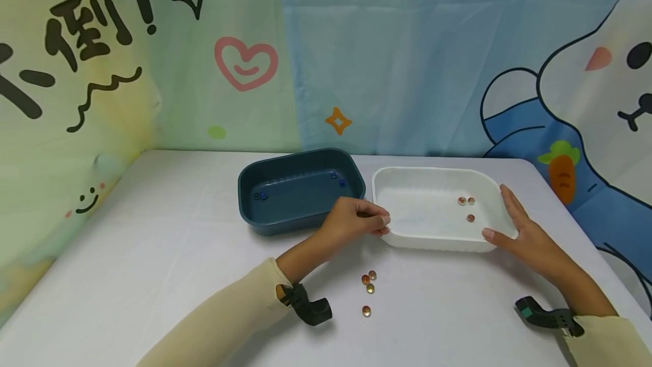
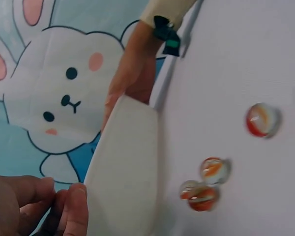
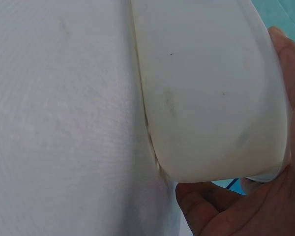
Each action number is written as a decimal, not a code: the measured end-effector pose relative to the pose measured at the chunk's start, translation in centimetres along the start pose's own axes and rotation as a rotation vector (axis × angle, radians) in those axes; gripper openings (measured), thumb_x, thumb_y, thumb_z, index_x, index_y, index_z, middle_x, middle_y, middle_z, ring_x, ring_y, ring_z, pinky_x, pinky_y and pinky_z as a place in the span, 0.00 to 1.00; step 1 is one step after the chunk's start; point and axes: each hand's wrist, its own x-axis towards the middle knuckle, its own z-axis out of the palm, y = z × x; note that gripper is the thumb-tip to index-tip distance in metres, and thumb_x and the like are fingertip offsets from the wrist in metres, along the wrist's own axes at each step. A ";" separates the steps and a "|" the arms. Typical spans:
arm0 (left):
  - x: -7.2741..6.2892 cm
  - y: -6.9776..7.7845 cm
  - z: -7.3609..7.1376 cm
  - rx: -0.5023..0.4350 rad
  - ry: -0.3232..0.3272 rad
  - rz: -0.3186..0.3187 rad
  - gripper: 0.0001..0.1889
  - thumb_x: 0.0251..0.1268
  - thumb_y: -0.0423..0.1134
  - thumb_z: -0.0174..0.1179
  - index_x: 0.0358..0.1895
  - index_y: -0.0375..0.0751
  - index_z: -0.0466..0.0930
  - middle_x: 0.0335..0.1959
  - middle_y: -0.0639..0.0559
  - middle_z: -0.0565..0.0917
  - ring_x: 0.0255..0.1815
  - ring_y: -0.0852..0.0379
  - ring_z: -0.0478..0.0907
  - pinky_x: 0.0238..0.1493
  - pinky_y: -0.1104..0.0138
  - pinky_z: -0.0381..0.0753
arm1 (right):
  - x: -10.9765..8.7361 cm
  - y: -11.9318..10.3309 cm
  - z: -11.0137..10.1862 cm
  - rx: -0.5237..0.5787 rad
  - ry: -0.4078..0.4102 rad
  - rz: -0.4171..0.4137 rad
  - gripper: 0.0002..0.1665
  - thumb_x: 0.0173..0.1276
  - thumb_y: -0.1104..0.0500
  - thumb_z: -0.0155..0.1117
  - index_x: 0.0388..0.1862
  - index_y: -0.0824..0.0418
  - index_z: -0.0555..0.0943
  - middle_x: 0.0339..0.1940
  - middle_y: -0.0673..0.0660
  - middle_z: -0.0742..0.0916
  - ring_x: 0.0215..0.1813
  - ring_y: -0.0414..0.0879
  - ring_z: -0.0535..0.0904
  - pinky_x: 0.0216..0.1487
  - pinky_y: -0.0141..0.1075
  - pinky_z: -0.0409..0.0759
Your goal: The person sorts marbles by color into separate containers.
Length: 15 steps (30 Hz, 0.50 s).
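Note:
A white tray (image 1: pixel 428 239) stands on the table between my two hands. My left hand (image 1: pixel 356 217) pinches at its left end, thumb and fingertips close together at the rim. Around the right end, my right hand (image 1: pixel 530 242) grips the tray, with the thumb on the near corner and the fingers along the end wall. Inside lie three orange-tinted glass marbles (image 1: pixel 471 218). Nearer me, several orange and clear marbles (image 1: pixel 367 311) rest on the table; the left wrist view shows one marble (image 2: pixel 260 120) apart from a small cluster (image 2: pixel 204 197).
A dark blue tray (image 1: pixel 285 224) sits left of the white one, with blue marbles (image 1: pixel 263 196) in it. The white table (image 1: pixel 178 231) ends at a printed cloth backdrop (image 1: pixel 387 61). Dark wrist devices (image 1: pixel 311 307) are strapped over both sleeves.

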 end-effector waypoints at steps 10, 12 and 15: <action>-3.0 -0.8 0.5 0.133 -0.122 -0.005 0.06 0.62 0.31 0.65 0.39 0.32 0.87 0.30 0.47 0.87 0.31 0.56 0.86 0.38 0.67 0.82 | 0.0 0.1 0.1 0.001 -0.001 -0.002 0.60 0.68 0.43 0.60 0.78 0.45 0.26 0.78 0.59 0.33 0.71 0.78 0.35 0.44 0.78 0.54; -3.5 -0.8 0.6 0.142 -0.139 -0.003 0.05 0.62 0.32 0.66 0.38 0.34 0.87 0.29 0.48 0.87 0.31 0.56 0.86 0.36 0.67 0.82 | 0.1 0.1 0.1 0.002 0.001 -0.006 0.60 0.68 0.43 0.61 0.78 0.45 0.27 0.78 0.59 0.33 0.72 0.78 0.35 0.45 0.78 0.53; -4.1 -1.1 0.4 0.170 -0.165 0.025 0.04 0.63 0.32 0.65 0.37 0.36 0.87 0.25 0.51 0.86 0.29 0.55 0.84 0.32 0.67 0.82 | 0.0 0.1 0.1 0.004 0.002 -0.009 0.60 0.68 0.43 0.61 0.78 0.44 0.27 0.78 0.59 0.33 0.72 0.77 0.34 0.45 0.79 0.52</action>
